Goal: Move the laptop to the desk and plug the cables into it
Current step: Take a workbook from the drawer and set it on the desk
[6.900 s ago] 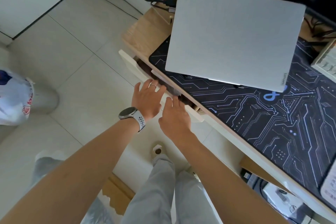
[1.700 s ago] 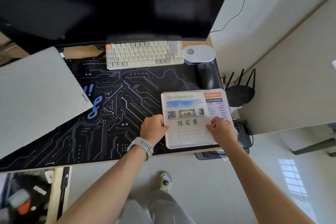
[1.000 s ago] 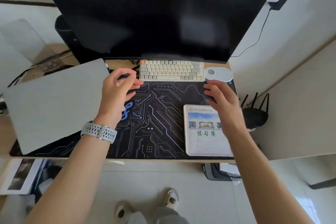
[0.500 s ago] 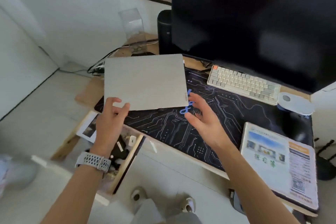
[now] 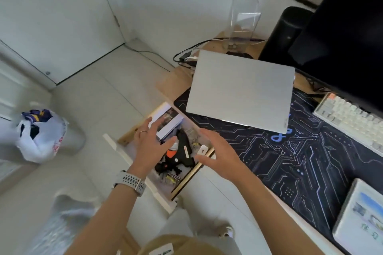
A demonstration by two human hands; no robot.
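On the table (image 5: 172, 83), a closed laptop (image 5: 240, 91) lies half across the mat (image 5: 290, 161), cables (image 5: 186, 58) just behind its far left corner. Nearer than the laptop, a drawer (image 5: 186, 180) stands pulled out; both hands hover over it, left hand (image 5: 151, 145) and right hand (image 5: 219, 155) spread, holding nothing.

Closed silver laptop (image 5: 240, 91) lies flat on the desk mat (image 5: 290, 161), cables (image 5: 186, 57) behind.
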